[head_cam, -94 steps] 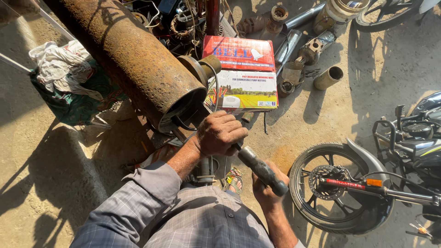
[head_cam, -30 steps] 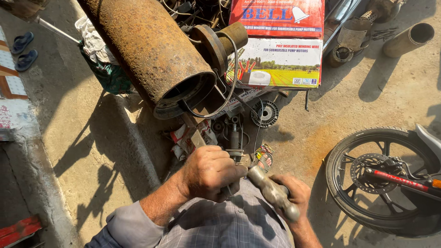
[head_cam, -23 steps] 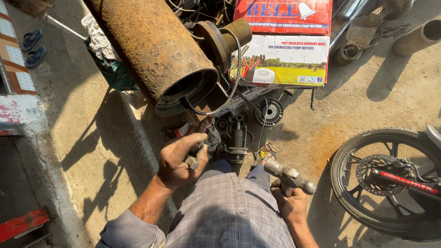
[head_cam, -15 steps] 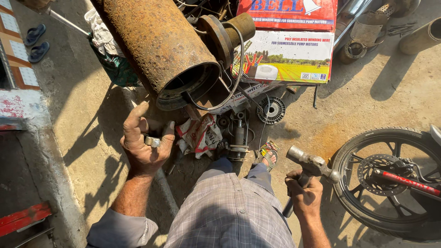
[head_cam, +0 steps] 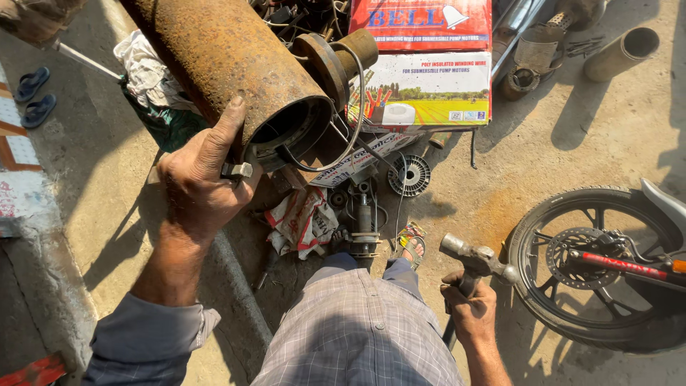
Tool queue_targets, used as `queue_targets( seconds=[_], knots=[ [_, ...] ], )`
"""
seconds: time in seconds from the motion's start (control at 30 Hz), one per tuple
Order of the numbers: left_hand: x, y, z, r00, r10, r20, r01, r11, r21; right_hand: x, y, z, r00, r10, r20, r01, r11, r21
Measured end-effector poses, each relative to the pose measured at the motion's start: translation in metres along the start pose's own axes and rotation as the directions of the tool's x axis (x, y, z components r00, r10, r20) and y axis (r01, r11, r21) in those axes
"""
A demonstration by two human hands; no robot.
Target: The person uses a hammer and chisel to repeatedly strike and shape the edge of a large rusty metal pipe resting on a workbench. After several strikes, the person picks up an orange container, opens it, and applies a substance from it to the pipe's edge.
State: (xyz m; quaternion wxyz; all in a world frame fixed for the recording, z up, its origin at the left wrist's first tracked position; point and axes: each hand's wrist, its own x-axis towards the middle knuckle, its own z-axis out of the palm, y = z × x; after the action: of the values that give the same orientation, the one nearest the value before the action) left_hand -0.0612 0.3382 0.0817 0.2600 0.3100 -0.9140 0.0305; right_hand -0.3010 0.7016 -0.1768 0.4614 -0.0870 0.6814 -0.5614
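My left hand (head_cam: 201, 184) is raised beside the open end of a big rusty steel pipe (head_cam: 236, 68) and pinches a small grey metal piece (head_cam: 236, 170) between thumb and fingers, close to the pipe's rim. My right hand (head_cam: 470, 309) hangs low at the right and grips a hammer (head_cam: 477, 259) just under its steel head; the handle runs down behind my wrist. On the ground between my feet stands a small dark metal pump part (head_cam: 363, 223). A thin wire loops out of the pipe's mouth.
Two printed cardboard boxes (head_cam: 421, 87) lie behind the pipe, with short pipe sections (head_cam: 620, 53) to their right. A motorcycle wheel (head_cam: 602, 264) stands at the right. A round slotted disc (head_cam: 409, 175), crumpled printed paper (head_cam: 300, 221), a heap of rags (head_cam: 153, 86) and blue sandals (head_cam: 34, 93) lie around.
My left hand has left the part at my knees, swung left and risen to the pipe's mouth with the small metal piece. My right hand has carried the hammer out to the right.
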Motion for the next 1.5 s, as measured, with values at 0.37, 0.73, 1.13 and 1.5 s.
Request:
queue_targets(
  seconds=[0.37, 0.73, 1.13, 1.5],
  knots=[
    [0.054, 0.011, -0.032, 0.95, 0.044, 0.309, -0.074, 0.993, 0.088, -0.021, -0.004, 0.038, 0.997, -0.071, -0.009, 0.062, 0.921, -0.384],
    [0.051, -0.002, -0.03, 0.972, 0.041, 0.231, 0.008, 0.978, -0.206, -0.032, -0.015, 0.067, 0.994, -0.095, 0.046, 0.105, 0.886, -0.451],
    [0.047, -0.006, -0.029, 0.958, 0.052, 0.281, -0.024, 0.994, -0.102, -0.043, -0.016, 0.083, 0.988, -0.15, 0.021, 0.144, 0.89, -0.433],
    [0.051, -0.007, -0.031, 0.958, 0.09, 0.274, -0.061, 0.992, -0.114, -0.041, -0.009, 0.105, 0.983, -0.163, 0.084, 0.183, 0.9, -0.396]
  ],
)
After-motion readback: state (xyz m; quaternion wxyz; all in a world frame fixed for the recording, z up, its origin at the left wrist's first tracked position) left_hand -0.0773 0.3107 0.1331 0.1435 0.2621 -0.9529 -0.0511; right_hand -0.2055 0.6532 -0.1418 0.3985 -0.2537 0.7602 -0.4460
